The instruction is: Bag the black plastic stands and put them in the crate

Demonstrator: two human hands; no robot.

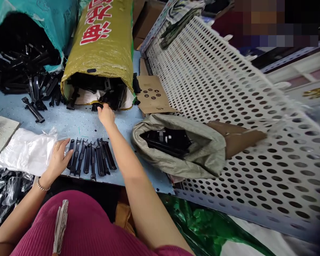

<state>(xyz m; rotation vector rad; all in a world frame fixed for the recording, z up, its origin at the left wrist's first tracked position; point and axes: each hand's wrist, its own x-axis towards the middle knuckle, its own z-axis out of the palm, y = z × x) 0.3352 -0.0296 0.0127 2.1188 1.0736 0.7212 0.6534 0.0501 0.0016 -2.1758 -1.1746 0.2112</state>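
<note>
A row of several black plastic parts (92, 158) lies side by side near the front edge of the blue table. Just left of the row, my left hand (59, 156) rests with fingers apart beside a stack of clear plastic bags (29, 149). My right hand (106, 114) reaches to the mouth of a yellow sack (101, 53). Its fingers are curled at the sack's lower edge, close to black parts spilling out; what they hold, if anything, is hidden.
A teal sack (53, 28) of black parts stands at the back left. A grey sack (202, 153) with black parts sits right of my right arm, against a white perforated panel (216, 78). Cardboard (153, 94) lies behind it.
</note>
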